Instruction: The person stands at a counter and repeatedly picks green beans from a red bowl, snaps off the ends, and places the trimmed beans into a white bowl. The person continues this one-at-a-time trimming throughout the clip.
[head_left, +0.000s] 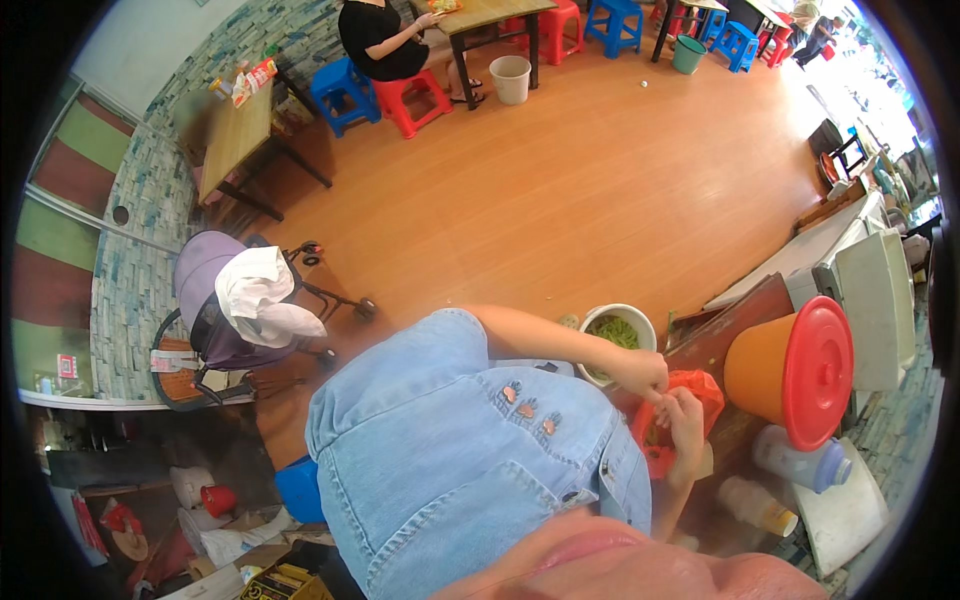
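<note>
My left hand (641, 372) reaches in from the left, its fingers bent and meeting those of my right hand (681, 420). Whatever lies between the fingertips is too small to make out. Both hands are over a red plastic bag (705, 390), which stands open on a brown wooden surface. Something pale green shows inside the bag. Just beyond my left forearm is a white round bucket (641, 321) with green pieces (616, 330) in it, probably cut beans; my arm hides part of its rim.
An orange bucket (757, 367) with a red lid (825, 373), a plastic bottle (795, 457) and stacked cups (757, 506) are at the right. A stroller (217, 300) with a white cloth is at the left. A seated person (379, 41) is near the far tables.
</note>
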